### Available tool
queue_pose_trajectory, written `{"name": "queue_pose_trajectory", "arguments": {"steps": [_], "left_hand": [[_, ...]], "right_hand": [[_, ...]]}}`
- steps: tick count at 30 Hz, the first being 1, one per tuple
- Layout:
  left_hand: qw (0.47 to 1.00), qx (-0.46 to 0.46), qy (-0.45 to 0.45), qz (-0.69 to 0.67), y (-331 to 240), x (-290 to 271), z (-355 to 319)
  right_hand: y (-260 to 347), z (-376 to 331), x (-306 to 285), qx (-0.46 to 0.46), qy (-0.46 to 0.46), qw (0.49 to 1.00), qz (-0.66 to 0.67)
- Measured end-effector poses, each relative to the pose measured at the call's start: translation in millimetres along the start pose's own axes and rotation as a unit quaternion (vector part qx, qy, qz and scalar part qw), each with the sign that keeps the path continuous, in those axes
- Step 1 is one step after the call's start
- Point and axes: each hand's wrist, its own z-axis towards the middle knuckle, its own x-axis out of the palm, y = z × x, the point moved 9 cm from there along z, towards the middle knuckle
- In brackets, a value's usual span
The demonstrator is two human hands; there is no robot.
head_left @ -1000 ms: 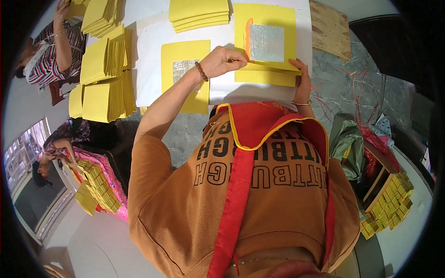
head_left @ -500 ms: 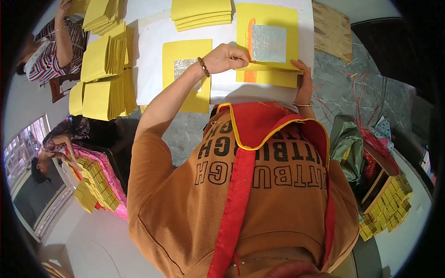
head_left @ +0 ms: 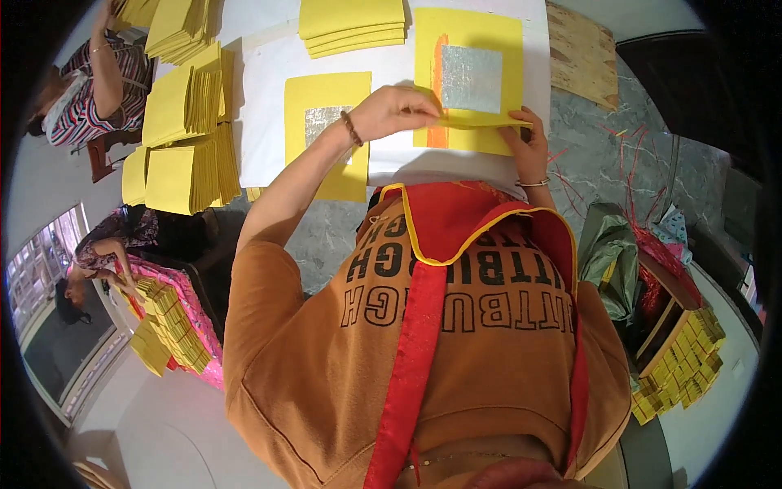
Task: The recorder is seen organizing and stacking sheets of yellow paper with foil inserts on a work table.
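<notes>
On the white table lies a sheet of yellow paper [head_left: 468, 26] with a silver foil square [head_left: 472, 77] and an orange stripe along its left side. A narrow fold runs across its lower part. My left hand [head_left: 399, 114], wearing a beaded bracelet, is closed with its fingertips at the left end of that fold. At the right end, my right hand [head_left: 529, 147] pinches the fold between thumb and fingers. Left of my left hand, a second yellow sheet [head_left: 336, 90] with a foil square lies partly under my wrist and overhangs the near edge.
Yellow paper stacks stand at the table's far side [head_left: 352, 24] and left side [head_left: 183, 175]. A wooden board [head_left: 582, 57] is beyond the right edge. Two other people [head_left: 94, 90] work at the left. Bundled yellow papers [head_left: 684, 359] lie at the lower right.
My left hand has shifted slightly down with its fingers loosened a little. My right fingers have bent inward onto the fold, which now lies a bit lower.
</notes>
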Motion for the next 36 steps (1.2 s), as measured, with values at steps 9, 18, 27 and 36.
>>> {"name": "queue_pose_trajectory", "arguments": {"steps": [9,18,27,36], "left_hand": [[0.904,0.191,-0.182,0.337,-13.6,-2.8,-6.6],[0.930,0.217,-0.172,0.243,-40.4,11.6,-41.4],[0.957,-0.108,-0.267,-0.035,45.5,-14.6,-1.6],[0.937,-0.134,-0.321,-0.029,55.5,-23.7,8.3]], "right_hand": [[20.4,6.5,-3.3,-0.046,-0.013,0.998,-0.050],[88.7,-5.9,17.8,-0.232,0.162,0.915,-0.288],[58.3,28.2,11.5,0.005,0.011,0.987,-0.162],[65.5,44.7,5.7,-0.002,-0.021,0.979,-0.204]]}}
